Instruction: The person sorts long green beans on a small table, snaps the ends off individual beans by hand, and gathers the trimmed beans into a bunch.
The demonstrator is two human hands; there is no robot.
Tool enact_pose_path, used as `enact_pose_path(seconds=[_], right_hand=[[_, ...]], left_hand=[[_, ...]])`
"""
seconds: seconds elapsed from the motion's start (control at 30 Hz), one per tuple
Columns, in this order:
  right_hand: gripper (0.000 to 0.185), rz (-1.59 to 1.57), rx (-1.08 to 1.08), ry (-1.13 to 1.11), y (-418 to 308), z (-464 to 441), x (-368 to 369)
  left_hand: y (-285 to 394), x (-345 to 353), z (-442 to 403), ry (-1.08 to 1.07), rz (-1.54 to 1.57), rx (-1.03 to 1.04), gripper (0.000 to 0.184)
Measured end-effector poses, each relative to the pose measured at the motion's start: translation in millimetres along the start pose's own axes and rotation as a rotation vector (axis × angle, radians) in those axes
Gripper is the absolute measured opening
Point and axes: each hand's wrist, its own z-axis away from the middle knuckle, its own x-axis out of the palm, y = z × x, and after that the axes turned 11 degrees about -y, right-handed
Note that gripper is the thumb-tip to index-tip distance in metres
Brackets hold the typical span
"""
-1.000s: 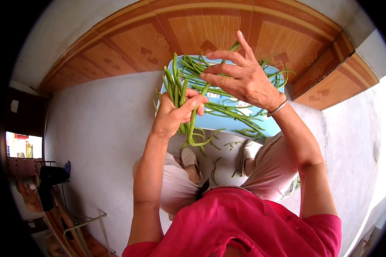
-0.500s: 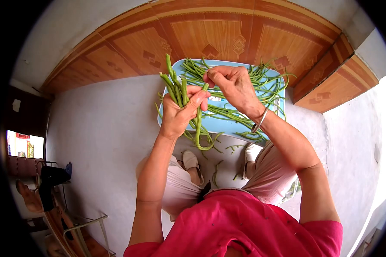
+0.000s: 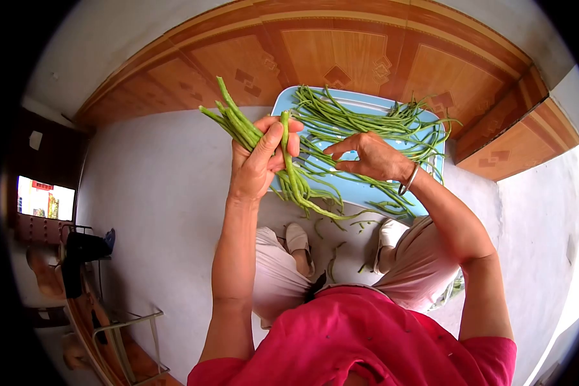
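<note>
My left hand (image 3: 256, 161) is closed around a bunch of green long beans (image 3: 240, 124), their cut-looking ends pointing up and to the left. One bean stands between the thumb and fingers, and the tails hang down past the tray's left edge. My right hand (image 3: 374, 157), with a silver bangle at the wrist, hovers over the light blue tray (image 3: 349, 192). Its thumb and fingers are apart, and nothing shows between them. More long beans (image 3: 367, 119) lie in a loose heap across the tray under and beyond this hand.
Bean scraps (image 3: 333, 258) are scattered on the grey floor (image 3: 167, 193) between my shoes (image 3: 298, 239). A wood-patterned tiled wall (image 3: 334, 55) rises behind the tray. At the lower left is a metal-framed piece of furniture (image 3: 125, 325), with dark cloth (image 3: 83, 251) near it.
My left hand has shifted left with the bunch, which now leans further left. My right hand has moved down and away from the left one, and its fingers have spread from a pinch.
</note>
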Motion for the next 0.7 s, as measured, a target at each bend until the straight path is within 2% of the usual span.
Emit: enact_pose_path(seconds=[0.13,0.23,0.37,0.43,0.53,0.7], right_hand=[[0.023,-0.163,-0.046,0.416,-26.5,3.4,-33.3],[0.020,-0.388,-0.230,0.580,-61.9,6.0,-37.8],[0.016,-0.177,-0.298,0.458,-52.8,3.5,-23.1],[0.015,-0.063,-0.311,0.500,-51.3,5.5,-22.9],[0.011,0.158,-0.338,0.520,-57.6,7.8,-21.0],[0.017,0.380,-0.337,0.436,-62.0,9.1,-5.9]], left_hand=[[-0.1,1.5,2.5,-0.053,-0.078,-0.077,0.026],[-0.1,7.8,0.7,-0.104,-0.086,-0.129,0.025],[-6.5,11.6,-2.5,-0.141,-0.108,-0.111,0.024],[-9.2,12.6,-4.2,-0.117,-0.154,-0.076,0.023],[-10.9,16.0,-7.5,0.007,0.008,-0.060,0.017],[-14.0,17.8,-12.3,0.092,-0.011,0.024,0.021]])
